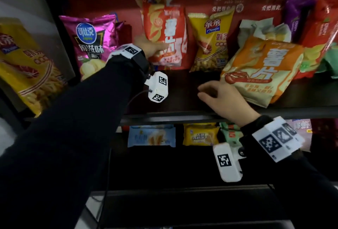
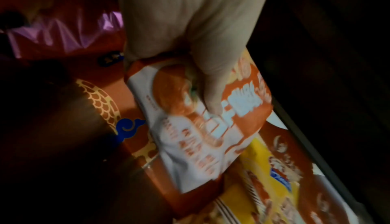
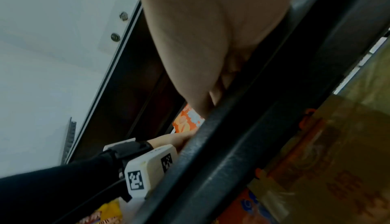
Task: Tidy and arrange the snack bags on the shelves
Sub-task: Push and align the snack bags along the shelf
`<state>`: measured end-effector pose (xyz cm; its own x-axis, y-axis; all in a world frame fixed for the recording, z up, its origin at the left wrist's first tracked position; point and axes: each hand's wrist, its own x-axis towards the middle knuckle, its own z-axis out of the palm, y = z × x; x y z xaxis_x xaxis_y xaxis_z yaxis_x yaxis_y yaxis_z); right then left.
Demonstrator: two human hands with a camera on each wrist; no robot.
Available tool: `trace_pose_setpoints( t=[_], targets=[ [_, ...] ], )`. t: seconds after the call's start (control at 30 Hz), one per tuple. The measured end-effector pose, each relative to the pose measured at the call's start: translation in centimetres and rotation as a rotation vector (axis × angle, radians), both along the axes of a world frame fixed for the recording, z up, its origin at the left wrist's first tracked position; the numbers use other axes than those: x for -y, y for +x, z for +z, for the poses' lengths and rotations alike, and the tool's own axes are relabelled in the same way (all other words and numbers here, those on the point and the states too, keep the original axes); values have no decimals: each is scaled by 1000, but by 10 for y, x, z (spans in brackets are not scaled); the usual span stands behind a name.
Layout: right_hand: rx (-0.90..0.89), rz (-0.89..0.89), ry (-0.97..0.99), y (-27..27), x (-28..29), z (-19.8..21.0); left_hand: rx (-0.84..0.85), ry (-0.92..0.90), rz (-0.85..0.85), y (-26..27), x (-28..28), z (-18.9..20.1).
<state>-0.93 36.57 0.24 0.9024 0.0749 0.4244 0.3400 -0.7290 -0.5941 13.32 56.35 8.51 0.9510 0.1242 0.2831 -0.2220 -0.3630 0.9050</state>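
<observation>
Head view: left hand [image 1: 151, 46] grips the red potato chip bag [image 1: 165, 35] upright at the back of the upper shelf [image 1: 182, 114], between a magenta chip bag [image 1: 90, 40] and a yellow shrimp-stick bag [image 1: 212, 40]; right hand [image 1: 222, 99] hovers loosely curled, holding nothing — just beside a tilted orange chip bag [image 1: 261, 69].
Left wrist: thumb and fingers [image 2: 213, 84] pinch the bag's lower edge.
Right wrist: palm above the shelf's dark front rail [image 3: 263, 110] — fingers mostly hidden.

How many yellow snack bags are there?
3. One yellow bag leans at the far left, one stands on the upper shelf right of the red bag, and a small one sits on the lower shelf. Others may be hidden behind.
</observation>
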Motion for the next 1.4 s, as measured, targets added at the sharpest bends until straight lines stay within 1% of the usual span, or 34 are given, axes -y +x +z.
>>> trace_pose_setpoints(
  t=[0.03, 0.1, 0.17, 0.3, 0.43, 0.57, 0.6, 0.7, 0.77, 0.8, 0.83, 0.87, 0.9, 0.93, 0.97, 1.0, 1.07, 1.17, 1.23, 1.33, 1.4],
  targets=[
    [1, 10, -29, 0, 2, -2, -36, 39, 14, 5, 0, -1],
    [-2, 32, -41, -1, 5, -5, -91, 178, 51, 15, -3, -3],
    [5, 35, -24, -1, 5, -6, -102, 264, 112, 24, -8, -6],
    [35, 9, -66, 0, 3, -10, -98, 318, 198, 35, -11, -14],
    [83, -36, -176, -1, -2, -16, -113, 392, 210, 34, -10, -13],
    [114, -40, -199, -1, -5, -18, -106, 394, 231, 34, -8, -16],
    [118, -40, -196, -1, -5, -19, -131, 420, 225, 33, -8, -15],
    [112, -26, -196, -2, -4, -18, -201, 493, 117, 22, -4, -8],
    [111, -9, -210, -3, -2, -17, -196, 547, 74, 13, 2, 3],
    [123, -5, -210, -4, 0, -17, -158, 571, 74, 8, 6, 8],
    [142, -10, -207, -6, 2, -19, -87, 532, 70, 0, 12, 15],
    [169, -26, -202, -9, 4, -21, 6, 446, 43, -10, 19, 20],
    [200, -52, -199, -13, 6, -24, 107, 387, -8, -24, 29, 24],
    [229, -83, -199, -17, 7, -27, 148, 373, -76, -38, 42, 28],
    [254, -114, -202, -20, 8, -30, 140, 366, -165, -48, 57, 31],
    [272, -138, -207, -23, 8, -33, 90, 358, -257, -55, 74, 32],
    [294, -165, -215, -27, 7, -36, -65, 395, -425, -65, 110, 29],
    [309, -156, -184, -30, 7, -34, -279, 599, -605, -63, 147, 20],
    [285, -133, -152, -32, 10, -32, -338, 684, -638, -59, 160, 17],
    [256, -124, -143, -33, 13, -31, -369, 769, -641, -51, 171, 17],
    [256, -126, -160, -32, 14, -32, -423, 770, -652, -47, 174, 17]
  ],
)
